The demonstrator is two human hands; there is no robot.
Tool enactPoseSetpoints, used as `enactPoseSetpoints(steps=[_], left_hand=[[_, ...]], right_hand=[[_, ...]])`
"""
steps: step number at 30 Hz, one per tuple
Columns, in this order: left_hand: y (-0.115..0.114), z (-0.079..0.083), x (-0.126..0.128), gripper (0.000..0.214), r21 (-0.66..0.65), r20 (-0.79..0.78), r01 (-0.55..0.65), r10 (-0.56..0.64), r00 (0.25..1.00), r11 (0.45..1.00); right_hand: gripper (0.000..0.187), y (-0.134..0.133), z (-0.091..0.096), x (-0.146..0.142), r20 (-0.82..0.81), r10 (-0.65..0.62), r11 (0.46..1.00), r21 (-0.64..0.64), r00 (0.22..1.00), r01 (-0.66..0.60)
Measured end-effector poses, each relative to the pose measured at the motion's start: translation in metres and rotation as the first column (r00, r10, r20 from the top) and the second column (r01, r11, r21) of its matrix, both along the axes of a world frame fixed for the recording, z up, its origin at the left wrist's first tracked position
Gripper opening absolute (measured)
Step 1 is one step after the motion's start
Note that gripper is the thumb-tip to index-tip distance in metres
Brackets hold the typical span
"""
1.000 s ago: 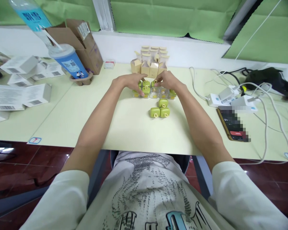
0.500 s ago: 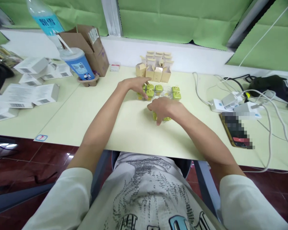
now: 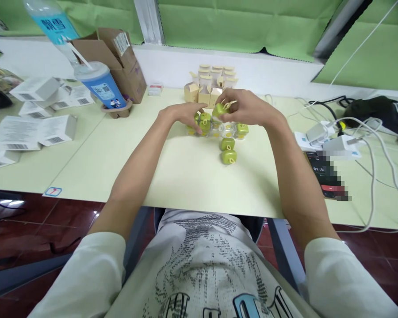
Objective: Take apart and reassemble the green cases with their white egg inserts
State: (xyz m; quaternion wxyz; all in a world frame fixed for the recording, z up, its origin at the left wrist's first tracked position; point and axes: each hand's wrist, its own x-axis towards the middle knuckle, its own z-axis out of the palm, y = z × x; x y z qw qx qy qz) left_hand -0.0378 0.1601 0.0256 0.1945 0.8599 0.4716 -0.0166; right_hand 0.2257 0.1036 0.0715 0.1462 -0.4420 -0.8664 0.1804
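Small clear containers (image 3: 227, 129) stand grouped near the middle of the table, several topped with green lids that have little yellow loops. My left hand (image 3: 187, 115) spans the left end of the group, its thumb at the front and fingers behind, around green-lidded containers (image 3: 204, 123). Above the middle of the group, my right hand (image 3: 243, 106) pinches a green lid (image 3: 220, 110). On the tabletop in front lie two more green lids, a farther one (image 3: 227, 143) and a nearer one (image 3: 229, 157). A green-lidded container (image 3: 242, 129) stands at the right end.
Open yellowish cartons (image 3: 204, 95) stand against the wall behind. At left are a blue cup (image 3: 104, 88), a bottle (image 3: 55, 28), a brown cardboard box (image 3: 124, 62) and white boxes (image 3: 21, 130). Chargers (image 3: 340, 145), cables and a phone (image 3: 325, 174) lie at right.
My right hand has moved away from the green lids in front, up to the container group, with a green lid in its fingers. My left hand stays at the left end.
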Motion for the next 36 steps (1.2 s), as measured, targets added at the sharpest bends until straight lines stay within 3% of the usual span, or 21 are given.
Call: enactPoseSetpoints(steps=[3, 7, 11, 17, 27, 36], left_hand=[[-0.002, 0.003, -0.001, 0.151, -0.026, -0.008, -0.042, 0.042, 0.999, 0.999], [-0.002, 0.009, -0.01, 0.162, -0.024, 0.012, -0.044, 0.045, 0.999, 0.999], [0.0, 0.013, -0.02, 0.176, -0.104, -0.014, -0.073, 0.072, 0.997, 0.992], [0.004, 0.011, -0.021, 0.169, -0.114, -0.021, -0.071, 0.069, 0.997, 0.991], [0.02, -0.001, -0.028, 0.155, -0.044, -0.024, -0.052, 0.051, 0.998, 0.998], [0.018, 0.0, -0.025, 0.151, -0.045, -0.03, -0.048, 0.046, 0.998, 0.998]], right_hand=[[0.047, 0.016, -0.01, 0.009, 0.034, -0.06, 0.991, 0.118, 0.998, 0.056], [0.051, 0.029, -0.028, 0.002, 0.141, -0.023, 0.993, 0.117, 0.99, 0.007], [0.045, 0.034, -0.04, -0.007, 0.183, -0.036, 0.991, 0.135, 0.982, 0.012], [0.048, 0.039, -0.05, -0.009, 0.188, -0.018, 0.992, 0.124, 0.982, -0.005], [0.043, 0.041, -0.048, -0.006, 0.182, -0.006, 0.991, 0.134, 0.983, -0.019], [0.041, 0.042, -0.049, -0.007, 0.211, 0.011, 0.993, 0.114, 0.977, -0.035]])
